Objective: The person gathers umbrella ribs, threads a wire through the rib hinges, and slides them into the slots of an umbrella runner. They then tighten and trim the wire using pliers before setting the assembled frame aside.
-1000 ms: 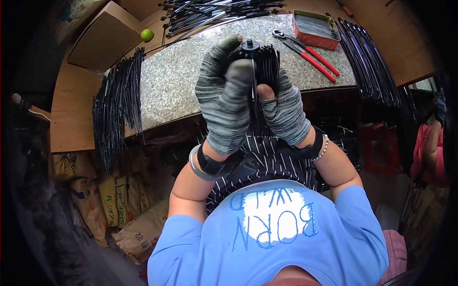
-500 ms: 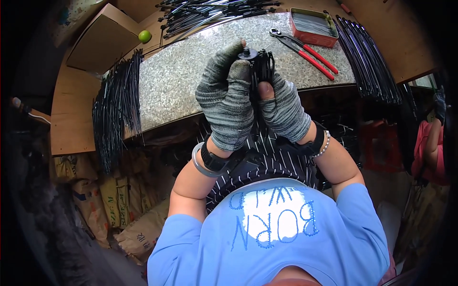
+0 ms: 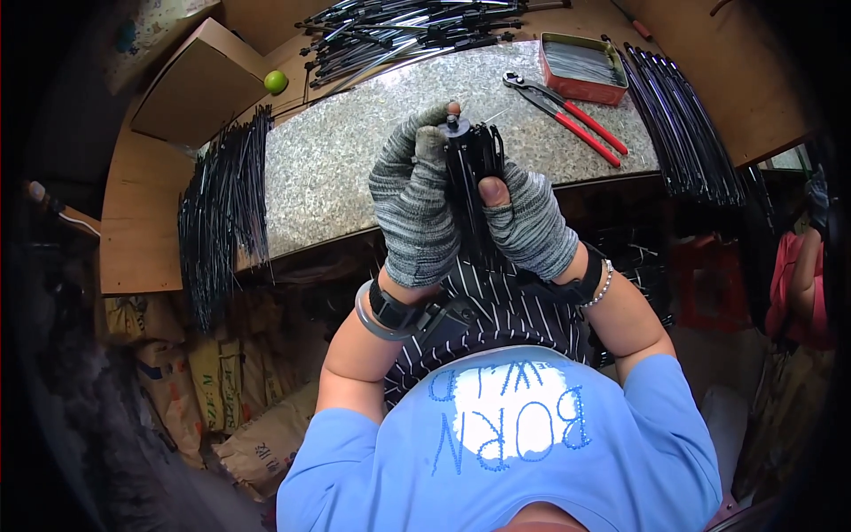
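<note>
Both hands wear grey striped knit gloves with bare fingertips. My left hand (image 3: 410,199) is closed around the upper left side of a bundle of slim black ribs (image 3: 470,173), which looks like an umbrella frame. Its fingertips pinch a grey disc with a black stub (image 3: 456,127) at the top. My right hand (image 3: 529,217) grips the bundle from the other side, thumb pressed against the ribs. A thin pale wire (image 3: 495,116) shows beside the top of the bundle. The lower ribs hang in front of my striped apron (image 3: 514,310), partly hidden by my hands.
Red-handled pliers (image 3: 576,120) and a red tin of thin wires (image 3: 585,89) lie on the speckled worktop (image 3: 310,177). Black ribs (image 3: 226,213) overhang at left, more rods (image 3: 683,133) at right. Behind are piled rods (image 3: 408,40), a carton (image 3: 199,84) and a green ball (image 3: 276,82). Another person's arm (image 3: 802,275) shows far right.
The bundle has turned slightly and sits a little lower in the view, with more of its ribs visible between my hands. Both hands keep their hold. The whole view has shifted slightly.
</note>
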Demonstrator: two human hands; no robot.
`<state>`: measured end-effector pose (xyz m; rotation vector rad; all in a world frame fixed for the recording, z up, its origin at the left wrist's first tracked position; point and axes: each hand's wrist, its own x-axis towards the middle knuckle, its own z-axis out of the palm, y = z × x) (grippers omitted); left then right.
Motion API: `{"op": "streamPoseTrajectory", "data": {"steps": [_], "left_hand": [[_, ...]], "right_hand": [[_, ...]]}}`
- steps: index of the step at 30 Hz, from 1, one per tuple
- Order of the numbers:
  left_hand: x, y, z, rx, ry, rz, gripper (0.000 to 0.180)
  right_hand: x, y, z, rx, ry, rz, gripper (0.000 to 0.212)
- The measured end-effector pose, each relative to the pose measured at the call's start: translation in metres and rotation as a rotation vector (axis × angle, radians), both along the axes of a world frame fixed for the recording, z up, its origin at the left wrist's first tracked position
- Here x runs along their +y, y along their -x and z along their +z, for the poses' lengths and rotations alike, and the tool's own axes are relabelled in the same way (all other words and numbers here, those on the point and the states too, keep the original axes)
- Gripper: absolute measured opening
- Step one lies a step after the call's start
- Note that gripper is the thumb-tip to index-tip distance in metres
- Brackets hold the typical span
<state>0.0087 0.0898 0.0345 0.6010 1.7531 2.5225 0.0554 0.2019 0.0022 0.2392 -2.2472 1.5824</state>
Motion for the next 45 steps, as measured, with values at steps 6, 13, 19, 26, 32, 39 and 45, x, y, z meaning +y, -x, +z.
{"op": "streamPoseTrajectory", "data": {"steps": [6,13,19,26,32,39,45], "left_hand": [[0.010,0.000,0.008,0.188,-0.029,-0.075,0.026],[0.001,0.007,0.003,0.123,0.035,0.029,0.027],[0.001,0.005,0.000,0.117,-0.040,0.042,0.024],[0.001,0.000,-0.002,0.077,-0.059,0.005,0.023],[0.001,0.001,-0.007,0.049,-0.044,0.031,0.026],[0.000,-0.002,-0.005,0.071,-0.057,-0.091,0.039],[0.001,-0.003,-0.014,0.063,-0.116,-0.112,0.039]], "right_hand": [[-0.001,0.002,-0.007,0.068,0.059,-0.044,0.037],[-0.003,-0.006,0.011,0.244,-0.032,-0.256,0.031],[-0.001,-0.015,0.020,0.320,-0.282,-0.258,0.029],[-0.007,-0.015,0.016,0.236,0.011,-0.242,0.019],[-0.004,-0.018,0.024,0.119,-0.026,-0.233,0.012],[0.001,-0.018,0.017,0.106,0.160,-0.145,0.014],[0.002,-0.016,0.016,0.052,0.117,-0.178,0.016]]}}
